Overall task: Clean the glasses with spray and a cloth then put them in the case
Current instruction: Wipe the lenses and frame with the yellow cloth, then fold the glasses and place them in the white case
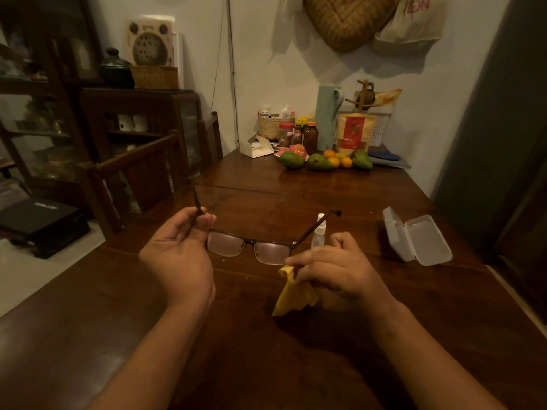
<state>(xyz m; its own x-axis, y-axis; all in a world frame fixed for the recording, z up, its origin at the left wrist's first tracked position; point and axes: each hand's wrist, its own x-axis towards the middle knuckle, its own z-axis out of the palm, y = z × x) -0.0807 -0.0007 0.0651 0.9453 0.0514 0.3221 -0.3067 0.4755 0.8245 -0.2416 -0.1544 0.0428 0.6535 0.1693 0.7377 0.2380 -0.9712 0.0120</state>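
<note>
Left hand [180,247] pinches glasses [251,247] by a temple, above worktop [266,365]. Right hand [334,270] grips cloth [291,294] at one lens. Spray [319,232] upright behind; case [417,235] open.

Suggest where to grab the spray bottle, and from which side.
Likely the clear body of the spray bottle, below its white nozzle, from the right. It stands upright; a temple of the glasses slants across its left side, and the right hand, pinching the cloth, hides its base in front.
</note>
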